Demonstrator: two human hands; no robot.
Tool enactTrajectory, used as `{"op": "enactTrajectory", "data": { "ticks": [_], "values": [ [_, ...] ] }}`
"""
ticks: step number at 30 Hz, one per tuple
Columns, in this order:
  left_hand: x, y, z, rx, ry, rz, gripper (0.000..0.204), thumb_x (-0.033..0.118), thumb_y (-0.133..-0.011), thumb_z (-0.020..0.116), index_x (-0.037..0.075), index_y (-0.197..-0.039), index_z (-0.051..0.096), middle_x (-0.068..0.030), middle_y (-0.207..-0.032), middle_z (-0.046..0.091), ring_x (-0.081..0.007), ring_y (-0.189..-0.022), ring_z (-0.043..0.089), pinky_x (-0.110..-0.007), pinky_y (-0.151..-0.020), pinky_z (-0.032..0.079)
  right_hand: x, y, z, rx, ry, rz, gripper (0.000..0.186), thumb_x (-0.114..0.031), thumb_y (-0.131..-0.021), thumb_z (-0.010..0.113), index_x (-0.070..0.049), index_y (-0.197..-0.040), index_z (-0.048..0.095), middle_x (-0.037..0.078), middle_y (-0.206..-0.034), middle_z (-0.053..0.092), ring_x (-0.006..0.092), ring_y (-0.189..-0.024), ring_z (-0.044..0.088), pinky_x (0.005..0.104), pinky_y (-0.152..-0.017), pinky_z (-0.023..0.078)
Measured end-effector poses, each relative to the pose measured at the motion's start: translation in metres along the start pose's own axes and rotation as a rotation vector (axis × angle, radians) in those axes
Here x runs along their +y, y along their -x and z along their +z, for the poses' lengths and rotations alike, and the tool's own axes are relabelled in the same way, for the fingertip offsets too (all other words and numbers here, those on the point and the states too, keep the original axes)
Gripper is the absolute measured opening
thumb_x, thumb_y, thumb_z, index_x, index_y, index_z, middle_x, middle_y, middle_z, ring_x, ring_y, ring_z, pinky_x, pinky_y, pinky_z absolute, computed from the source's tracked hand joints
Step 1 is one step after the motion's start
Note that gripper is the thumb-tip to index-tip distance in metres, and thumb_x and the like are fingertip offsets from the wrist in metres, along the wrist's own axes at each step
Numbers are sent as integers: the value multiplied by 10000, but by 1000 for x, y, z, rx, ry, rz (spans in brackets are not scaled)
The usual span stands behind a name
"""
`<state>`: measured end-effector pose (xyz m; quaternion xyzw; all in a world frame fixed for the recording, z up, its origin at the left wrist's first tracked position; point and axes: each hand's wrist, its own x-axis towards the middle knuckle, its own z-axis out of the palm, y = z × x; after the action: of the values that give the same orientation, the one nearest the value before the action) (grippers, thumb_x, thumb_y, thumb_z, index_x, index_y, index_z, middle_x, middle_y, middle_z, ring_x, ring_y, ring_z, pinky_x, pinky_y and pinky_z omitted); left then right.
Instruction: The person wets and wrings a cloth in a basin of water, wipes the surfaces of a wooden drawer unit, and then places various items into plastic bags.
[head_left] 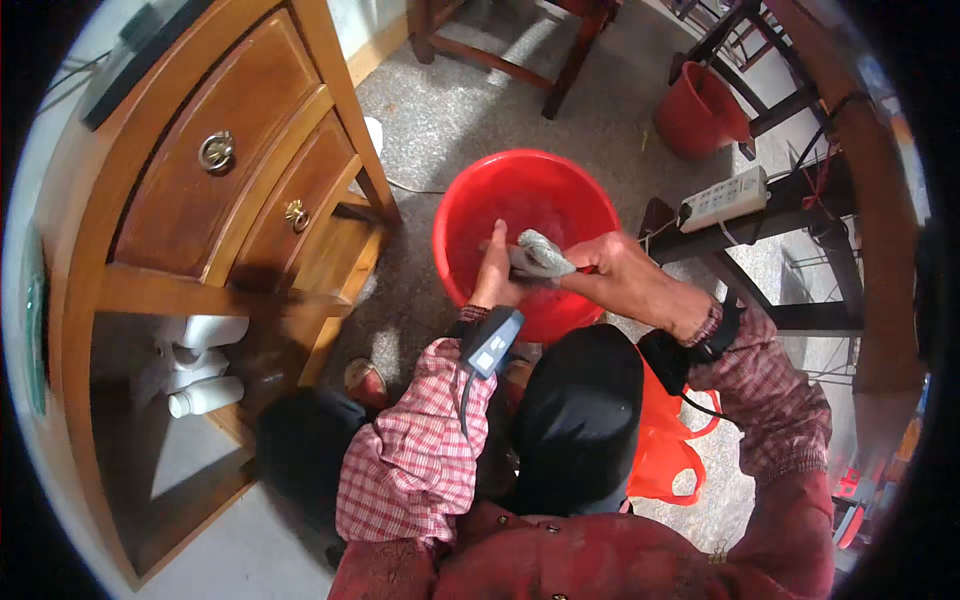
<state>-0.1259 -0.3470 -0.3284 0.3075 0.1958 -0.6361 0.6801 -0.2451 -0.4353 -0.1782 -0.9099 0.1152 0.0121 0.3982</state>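
A crumpled grey-white cloth [542,256] is held between my two hands, above a round red basin [463,180] on the floor. My right hand [622,277] is closed on the cloth's right end, with its fingers pinched around it. From the left, my left hand [497,277] grips the cloth's other end, its thumb pointing up and away. The rest of its fingers are mostly hidden behind the cloth. Something small and dark red shows by my right fingertips, too small to name. The basin's inside looks wet, but how much it holds is hard to tell.
A wooden cabinet [215,235] with drawers stands close on the left, white bottles [207,396] inside its lower part. At the right are a power strip [726,199] and a red bucket [697,112]. A red plastic bag [662,455] lies by my knee [580,415].
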Motion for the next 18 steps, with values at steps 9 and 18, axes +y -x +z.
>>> {"op": "enactTrajectory", "data": {
  "ticks": [9,18],
  "values": [
    [-8,12,-14,-130,-314,290,211,202,-948,567,41,-1067,632,-119,-1089,678,-266,-1001,661,-433,-877,534,-40,18,-25,-51,-341,172,126,-66,-857,703,31,-934,728,45,-761,697,60,-718,597,269,-652,502],
    [3,18,1,-238,-108,101,596,589,-958,512,68,-1221,629,-71,-1127,693,-203,-939,677,-378,-845,547,85,-42,-26,135,-763,565,258,-221,-922,679,-7,-1066,681,66,-934,688,123,-834,659,249,-781,565]
  ]
}}
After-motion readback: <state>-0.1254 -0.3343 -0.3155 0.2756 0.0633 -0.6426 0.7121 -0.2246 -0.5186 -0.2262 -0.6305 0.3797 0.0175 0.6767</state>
